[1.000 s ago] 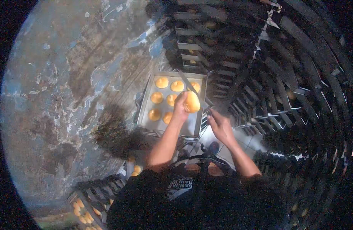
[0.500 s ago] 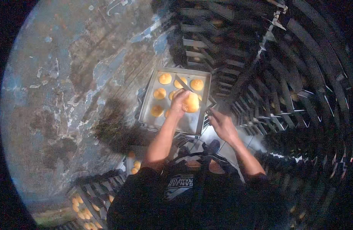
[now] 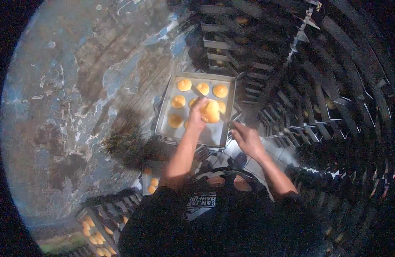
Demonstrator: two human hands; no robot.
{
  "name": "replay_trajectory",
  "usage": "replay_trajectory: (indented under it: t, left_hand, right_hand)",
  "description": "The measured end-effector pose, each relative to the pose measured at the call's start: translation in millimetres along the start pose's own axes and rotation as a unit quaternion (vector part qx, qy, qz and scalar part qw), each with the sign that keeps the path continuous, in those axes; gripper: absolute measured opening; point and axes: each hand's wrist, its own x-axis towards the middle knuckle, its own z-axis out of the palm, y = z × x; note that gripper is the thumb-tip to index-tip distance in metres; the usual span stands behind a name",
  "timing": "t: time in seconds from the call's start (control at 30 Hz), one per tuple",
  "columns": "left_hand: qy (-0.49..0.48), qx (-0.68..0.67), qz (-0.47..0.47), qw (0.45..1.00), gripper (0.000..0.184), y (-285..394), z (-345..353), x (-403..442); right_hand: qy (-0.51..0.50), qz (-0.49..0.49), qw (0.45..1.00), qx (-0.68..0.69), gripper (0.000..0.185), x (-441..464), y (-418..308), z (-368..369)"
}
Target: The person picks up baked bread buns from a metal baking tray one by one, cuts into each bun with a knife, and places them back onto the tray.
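Observation:
My left hand [image 3: 197, 115] is closed round a golden round bun [image 3: 211, 112] above a square metal tray [image 3: 167, 128]. Several more buns lie on that tray, such as one at its back left [image 3: 184, 85] and one at its back right [image 3: 220, 91]; some are partly hidden by my hand. My right hand [image 3: 245, 138], right of the tray, grips the handle of a long knife [image 3: 199, 92]. The blade slants up and left and passes at the held bun, which hides its middle; how deep it is in the bun cannot be made out.
A worn, stained wall [image 3: 86, 94] fills the left side. Racks [image 3: 317, 111] with many dark shelves stand on the right. At the lower left are another tray of buns [image 3: 94, 233] and a few buns [image 3: 153, 184] beside my left arm. Tiled floor [image 3: 274, 154] shows below.
The knife has slid further up and left at the bun, after drawing slightly back. The tray appears slightly higher in view than at first. Both hands keep their hold.

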Motion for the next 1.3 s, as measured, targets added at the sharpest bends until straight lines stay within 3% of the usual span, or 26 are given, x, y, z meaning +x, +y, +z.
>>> replay_trajectory:
  t: [0.07,0.13,0.2,0.33,0.4,0.53,0.6,0.73,0.77,0.93,1.13,1.2,1.3]
  left_hand:
    - [0.004,-0.022,-0.013,1.0,0.026,6,-11,6]
    - [0.015,-0.013,-0.022,1.0,0.028,17,-2,-6]
    - [-0.009,-0.024,-0.06,0.998,0.029,5,-12,-1]
    - [-0.032,-0.006,-0.061,0.998,0.034,-15,24,-27]
    - [0.018,-0.017,-0.051,0.998,0.034,-17,25,-24]
    - [0.034,-0.011,-0.018,0.999,0.033,-2,3,-9]
    - [0.053,-0.038,-0.045,0.997,0.032,1,-19,-3]
    - [0.043,-0.073,-0.005,0.996,0.035,-11,20,-31]
    - [0.042,-0.072,-0.008,0.996,0.035,-20,25,-32]
    - [0.079,-0.12,-0.016,0.989,0.043,-36,12,-16]
    - [0.096,-0.11,-0.039,0.989,0.06,-20,-2,-15]
    - [0.104,-0.094,-0.038,0.989,0.065,-39,3,-20]
    - [0.126,-0.083,-0.041,0.988,0.07,-75,-30,-11]
  right_hand:
    - [0.01,-0.017,1.0,-0.012,0.036,-20,11,-7]
    - [-0.01,0.051,0.998,0.031,0.036,-36,11,-14]
    - [-0.02,0.052,0.998,0.019,0.037,-30,12,-10]
    - [0.018,0.005,0.998,0.058,0.038,7,24,23]
    - [0.01,0.009,0.999,0.032,0.038,19,21,24]
    - [-0.021,0.005,1.0,-0.004,0.039,-9,35,10]
    - [-0.018,0.015,1.0,0.011,0.038,-41,31,3]
    - [-0.007,0.06,0.996,0.062,0.036,-35,34,21]
    - [0.011,0.026,0.999,0.043,0.037,-24,46,36]
    - [0.036,-0.003,0.996,0.081,0.036,4,39,54]
    - [-0.011,0.036,0.999,0.002,0.039,-43,44,36]
    - [0.018,0.068,0.993,0.1,0.04,-42,54,52]
    - [0.02,0.084,0.99,0.112,0.04,-16,92,100]
